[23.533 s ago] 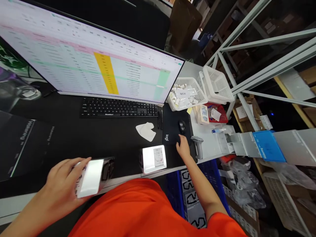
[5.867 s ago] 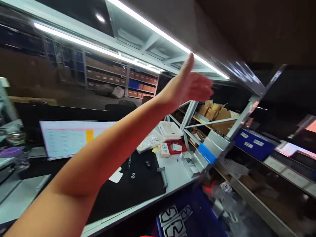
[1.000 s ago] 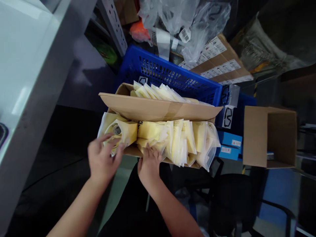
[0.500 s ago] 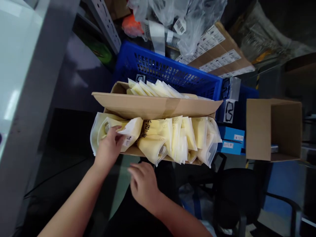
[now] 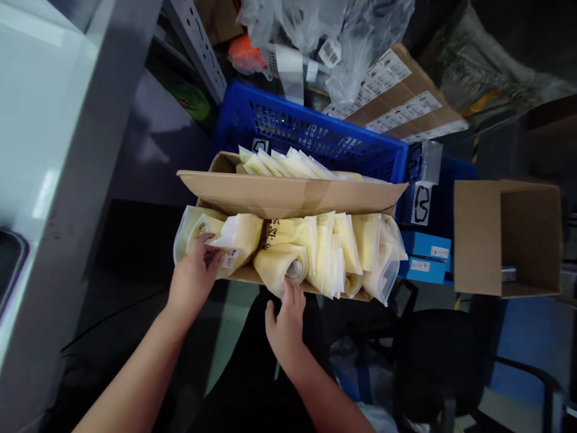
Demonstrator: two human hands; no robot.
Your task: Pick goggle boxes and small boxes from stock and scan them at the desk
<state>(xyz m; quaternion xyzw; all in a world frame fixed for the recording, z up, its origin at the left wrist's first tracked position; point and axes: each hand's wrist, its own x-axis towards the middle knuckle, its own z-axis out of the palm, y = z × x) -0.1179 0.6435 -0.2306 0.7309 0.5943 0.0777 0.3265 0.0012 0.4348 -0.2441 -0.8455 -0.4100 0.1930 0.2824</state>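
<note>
A long cardboard box stands in front of me, packed with soft yellow packets. At its left end my left hand grips the edge of a pale yellow packet, which carries a white label with small print. A cloudy plastic bag lies just left of those fingers. My right hand is open, thumb apart, its fingertips touching the lower edge of a yellow packet. From that packet's mouth shows a round, pale rolled end.
Behind the box sits a blue plastic crate. To the right are two light-blue boxes, an open cardboard carton and a black chair. A grey-edged table runs along the left. Plastic bags lie at the back.
My right hand has moved up and to the right, from below the box onto a packet's edge. The left hand stays at its packet. The view has shifted slightly.
</note>
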